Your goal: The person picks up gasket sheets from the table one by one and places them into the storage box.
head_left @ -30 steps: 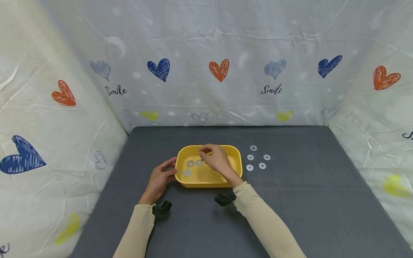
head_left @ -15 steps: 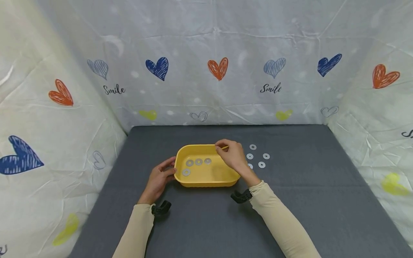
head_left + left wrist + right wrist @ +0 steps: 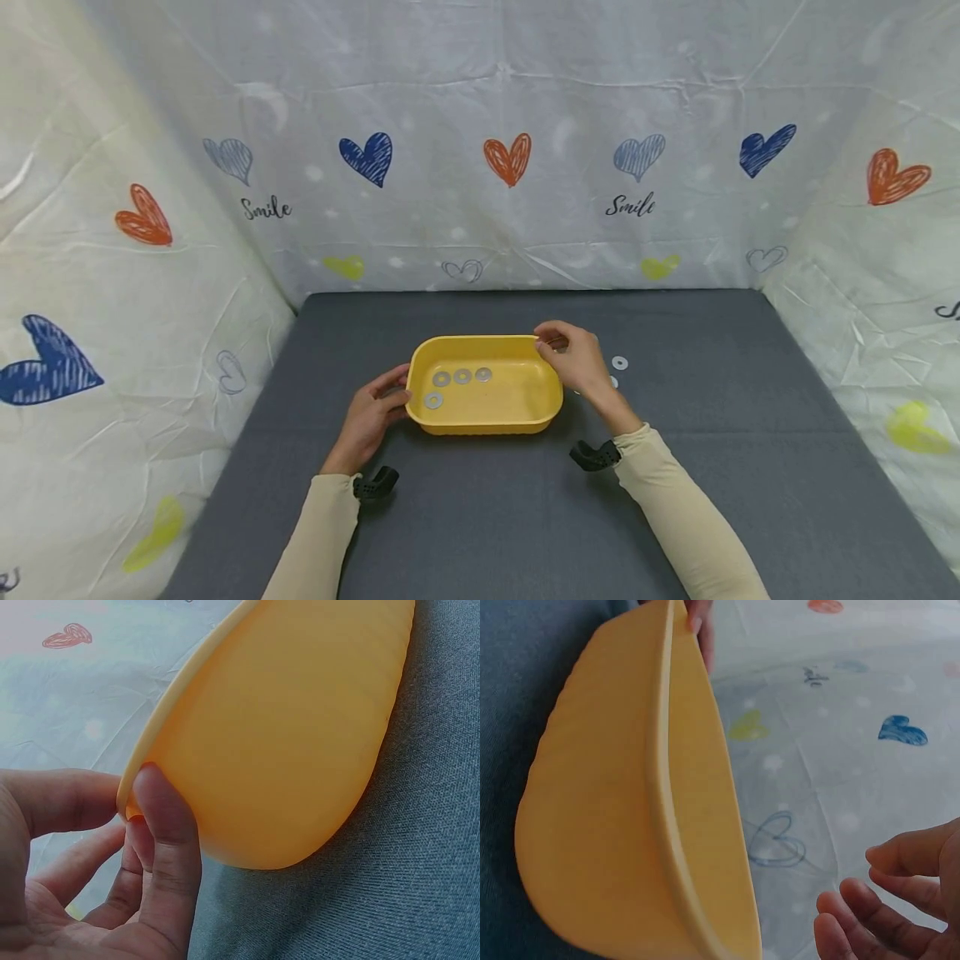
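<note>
A yellow plastic tray point(image 3: 517, 400) stands on the dark grey table. At its left end my left hand point(image 3: 369, 421) holds the rim; in the left wrist view the thumb point(image 3: 169, 817) and fingers lie on opposite sides of that rim. Several flat metal washers point(image 3: 462, 377) lie inside, towards the tray's left half. Beside the right end of the tray hovers my right hand point(image 3: 579, 362), its fingers loosely bent with nothing visible between them. More washers point(image 3: 619, 363) lie on the table behind and under that hand, partly hidden by it.
A grey-white cloth point(image 3: 450, 200) printed with hearts hangs along the back and both sides of the table point(image 3: 480, 517). Black wrist-worn cameras point(image 3: 596, 455) stick out from both wrists.
My right hand has moved right, from above the middle of the tray to past its right end, leaving a washer on the tray floor. The left hand stays on the rim.
</note>
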`<state>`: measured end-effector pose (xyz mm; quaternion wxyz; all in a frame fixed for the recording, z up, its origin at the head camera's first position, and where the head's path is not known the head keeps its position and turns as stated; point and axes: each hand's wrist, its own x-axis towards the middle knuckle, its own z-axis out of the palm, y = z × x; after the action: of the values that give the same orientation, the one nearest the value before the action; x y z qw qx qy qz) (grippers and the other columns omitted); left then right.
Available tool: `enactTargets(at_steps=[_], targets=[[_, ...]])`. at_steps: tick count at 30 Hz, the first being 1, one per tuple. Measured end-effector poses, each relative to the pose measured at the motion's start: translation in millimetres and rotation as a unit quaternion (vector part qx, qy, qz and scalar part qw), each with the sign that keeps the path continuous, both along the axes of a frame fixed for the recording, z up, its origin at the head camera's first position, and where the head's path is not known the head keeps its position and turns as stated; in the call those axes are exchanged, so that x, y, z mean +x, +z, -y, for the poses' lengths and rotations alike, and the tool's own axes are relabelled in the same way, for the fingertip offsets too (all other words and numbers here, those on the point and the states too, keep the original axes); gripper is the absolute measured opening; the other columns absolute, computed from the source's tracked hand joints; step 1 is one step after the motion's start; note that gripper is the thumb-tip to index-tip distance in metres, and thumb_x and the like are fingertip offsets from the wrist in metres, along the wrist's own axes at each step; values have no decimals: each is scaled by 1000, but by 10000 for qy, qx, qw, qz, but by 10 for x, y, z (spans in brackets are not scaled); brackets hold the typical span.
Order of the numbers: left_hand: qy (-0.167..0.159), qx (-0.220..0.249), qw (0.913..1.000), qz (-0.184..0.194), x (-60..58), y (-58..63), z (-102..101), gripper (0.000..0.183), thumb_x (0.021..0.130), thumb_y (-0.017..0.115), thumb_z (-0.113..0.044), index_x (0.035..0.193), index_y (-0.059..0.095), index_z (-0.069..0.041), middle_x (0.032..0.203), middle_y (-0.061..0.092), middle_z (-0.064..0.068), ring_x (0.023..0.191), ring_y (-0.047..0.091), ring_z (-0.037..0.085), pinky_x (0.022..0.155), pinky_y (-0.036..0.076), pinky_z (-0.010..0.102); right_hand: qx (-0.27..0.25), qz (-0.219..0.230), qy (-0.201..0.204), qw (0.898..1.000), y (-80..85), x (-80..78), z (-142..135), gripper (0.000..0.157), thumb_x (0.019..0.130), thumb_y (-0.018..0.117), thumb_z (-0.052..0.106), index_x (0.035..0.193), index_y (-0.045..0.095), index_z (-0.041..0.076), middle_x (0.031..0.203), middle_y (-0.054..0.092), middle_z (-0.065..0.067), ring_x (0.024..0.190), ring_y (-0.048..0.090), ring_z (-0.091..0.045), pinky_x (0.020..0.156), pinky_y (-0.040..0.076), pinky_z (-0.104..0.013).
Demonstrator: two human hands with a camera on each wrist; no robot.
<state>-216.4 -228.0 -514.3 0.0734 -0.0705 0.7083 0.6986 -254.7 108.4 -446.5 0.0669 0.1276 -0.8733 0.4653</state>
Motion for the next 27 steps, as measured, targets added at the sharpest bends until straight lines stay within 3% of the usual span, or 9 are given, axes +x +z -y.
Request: enactTargets(at_steps=[12,27], targets=[[-100,74,9999,-11,9,11,-12,54,96,61,-10,147,45,-15,137,45,16,110,59,21,78,57,25,-246,89,-197,9995,-91,35,-449,27,94,67,22,119,68,12,114,70,-11,102,66,-29,82,56,-42],[20,84,9999,53,6,4,-17,53,95,59,-6,147,47,-14,131,47,12,107,60,20,77,57,24,-267,34,-774,9966,-310,17,-852,31,91,71,24,117,69,7,107,70,-14,99,67,-29,89,53,-46]])
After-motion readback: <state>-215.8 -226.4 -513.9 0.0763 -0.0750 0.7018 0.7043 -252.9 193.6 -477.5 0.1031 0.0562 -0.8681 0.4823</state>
